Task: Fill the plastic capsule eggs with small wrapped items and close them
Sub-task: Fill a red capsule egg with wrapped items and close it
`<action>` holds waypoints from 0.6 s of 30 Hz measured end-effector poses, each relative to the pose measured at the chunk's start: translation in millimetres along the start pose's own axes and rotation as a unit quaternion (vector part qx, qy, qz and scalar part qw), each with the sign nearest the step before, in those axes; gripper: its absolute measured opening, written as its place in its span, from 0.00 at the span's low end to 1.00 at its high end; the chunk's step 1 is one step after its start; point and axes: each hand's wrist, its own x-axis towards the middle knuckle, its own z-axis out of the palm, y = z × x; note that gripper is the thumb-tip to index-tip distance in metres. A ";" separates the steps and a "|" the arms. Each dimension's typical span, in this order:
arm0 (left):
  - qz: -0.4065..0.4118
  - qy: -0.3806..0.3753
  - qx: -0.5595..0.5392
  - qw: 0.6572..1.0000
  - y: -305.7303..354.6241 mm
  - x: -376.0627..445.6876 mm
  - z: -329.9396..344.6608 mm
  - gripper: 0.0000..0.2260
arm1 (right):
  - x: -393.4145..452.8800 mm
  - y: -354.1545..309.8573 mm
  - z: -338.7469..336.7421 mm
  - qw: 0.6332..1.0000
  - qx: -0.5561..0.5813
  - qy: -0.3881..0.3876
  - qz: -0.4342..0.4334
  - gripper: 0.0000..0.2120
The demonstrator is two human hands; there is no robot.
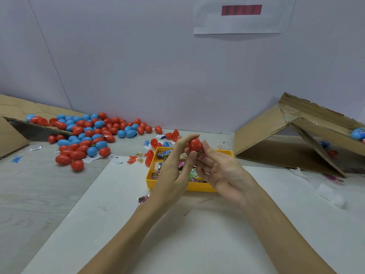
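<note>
Fingers of both hands pinch a red egg above the yellow tray, a wrapped item at its base

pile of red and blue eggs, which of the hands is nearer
Left. The left hand is over the yellow tray's left part, toward the egg pile; the right hand is farther right.

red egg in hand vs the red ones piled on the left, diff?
The held red egg is upright and off the table, pinched by the left hand, a wrapped item at its lower end by the right hand. The piled red eggs lie on their sides, untouched, among blue ones. Same colour and shape.
</note>
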 end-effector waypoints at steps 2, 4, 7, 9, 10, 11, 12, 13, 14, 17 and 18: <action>-0.003 0.001 -0.005 1.000 -1.8 0.7 -0.4 0.15 | -0.1 3.2 3.0 0.999 0.031 0.000 0.023 0.20; -0.001 -0.002 -0.011 1.000 -3.4 1.1 -0.3 0.15 | 0.1 4.8 4.4 0.998 0.054 0.005 0.035 0.16; -0.001 -0.010 -0.015 1.000 -5.8 0.7 1.6 0.15 | 0.4 6.4 5.9 0.995 0.082 0.012 0.048 0.11; -0.006 -0.012 -0.018 1.000 -8.3 0.9 2.6 0.15 | 0.4 7.5 6.7 0.994 0.093 0.016 0.053 0.10; -0.007 -0.011 -0.020 1.000 -9.4 1.0 3.1 0.15 | 0.1 8.0 7.2 0.994 0.094 0.019 0.054 0.09; -0.008 -0.010 -0.022 1.000 -10.0 1.0 3.4 0.14 | -0.2 8.3 7.9 0.994 0.095 0.022 0.054 0.09; -0.008 -0.009 -0.026 1.000 -10.0 0.8 4.0 0.14 | -0.5 8.6 8.5 0.994 0.096 0.024 0.055 0.09; -0.010 -0.007 -0.030 0.999 -9.6 0.6 4.4 0.14 | -0.7 9.0 9.0 0.993 0.100 0.027 0.055 0.09; -0.011 -0.006 -0.031 0.999 -9.2 0.3 4.8 0.14 | -1.2 9.5 9.7 0.992 0.105 0.029 0.056 0.10; -0.018 -0.002 -0.030 0.999 -8.1 0.0 4.7 0.14 | -1.6 11.3 11.2 0.990 0.126 0.033 0.057 0.14; -0.021 -0.001 -0.030 0.999 -8.3 -0.1 4.2 0.14 | -1.6 11.9 11.7 0.989 0.133 0.032 0.058 0.15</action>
